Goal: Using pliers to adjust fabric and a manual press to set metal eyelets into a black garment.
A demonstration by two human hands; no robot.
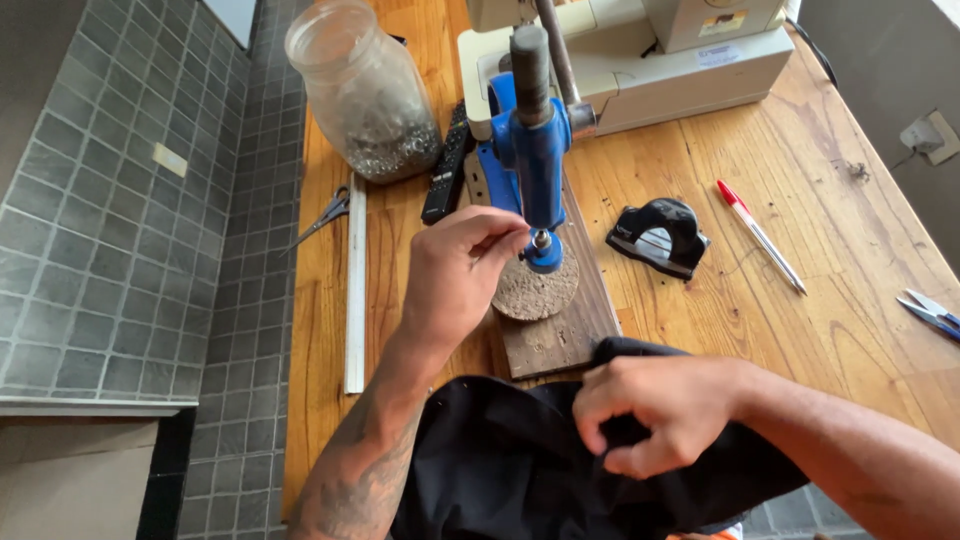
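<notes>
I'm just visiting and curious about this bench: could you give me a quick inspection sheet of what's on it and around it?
Surface: wooden table, worn and scratched.
Job's things: blue hand press on a wooden board with a round cork-like pad; black fabric at the near edge.
Clutter: glass jar of small metal parts, metal ruler, snips, black remote, black handled tool, red and white pen, blue-handled scissors, sewing machine.
Grippers: left hand pinches at the press tip; right hand grips the fabric.
Cables: one black cable behind the sewing machine.
Surroundings: grey tiled ledge on the left, wall socket on the right.
</notes>
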